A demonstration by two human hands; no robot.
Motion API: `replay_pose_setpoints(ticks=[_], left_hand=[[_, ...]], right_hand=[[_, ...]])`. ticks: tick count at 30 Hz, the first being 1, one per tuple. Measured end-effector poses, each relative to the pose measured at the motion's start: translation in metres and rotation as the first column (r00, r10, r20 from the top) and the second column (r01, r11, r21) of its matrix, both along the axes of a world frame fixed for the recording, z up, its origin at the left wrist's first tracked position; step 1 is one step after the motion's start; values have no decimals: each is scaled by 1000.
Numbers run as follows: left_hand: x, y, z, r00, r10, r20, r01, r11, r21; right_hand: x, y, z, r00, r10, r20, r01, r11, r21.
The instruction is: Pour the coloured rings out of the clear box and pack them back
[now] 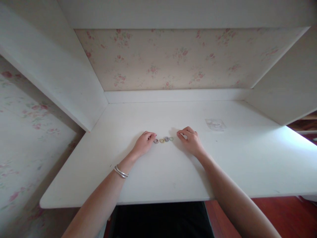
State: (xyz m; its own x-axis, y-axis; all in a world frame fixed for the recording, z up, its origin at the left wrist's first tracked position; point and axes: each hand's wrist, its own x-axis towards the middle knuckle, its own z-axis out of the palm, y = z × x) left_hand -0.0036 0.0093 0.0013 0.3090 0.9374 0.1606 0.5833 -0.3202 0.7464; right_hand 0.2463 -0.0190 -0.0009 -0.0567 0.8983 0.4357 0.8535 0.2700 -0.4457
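Observation:
Several small rings lie in a short row on the white desk, between my two hands. My left hand rests on the desk just left of the row, fingers curled, its fingertips touching or nearly touching the leftmost ring. My right hand rests just right of the row, fingers curled downward, fingertips close to the rightmost ring. Neither hand visibly holds anything. A silver bracelet sits on my left wrist.
A small clear plastic bag lies on the desk to the back right. White side panels and a floral-papered back wall enclose the desk. The front edge of the desk runs below my forearms, with a red floor beyond.

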Motion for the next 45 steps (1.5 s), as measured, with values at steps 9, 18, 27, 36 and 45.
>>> replay_pose_setpoints(ticks=[9,18,27,36,45], left_hand=[[-1,2,-5,1000,-2,28,0,999,43],[-2,1,-5,999,13,39,-14,999,33],[-3,0,-1,998,-2,60,-1,999,46],[-3,-6,8,984,59,170,-78,991,106],[-2,-6,12,963,67,259,-116,977,178]], right_hand=[[85,11,16,812,-531,242,563,821,-88],[135,14,11,729,-589,347,667,726,-167],[139,24,10,748,-615,251,664,701,-261],[-9,20,35,907,-334,-258,295,938,-180],[-99,-7,22,949,57,-309,-56,998,13]])
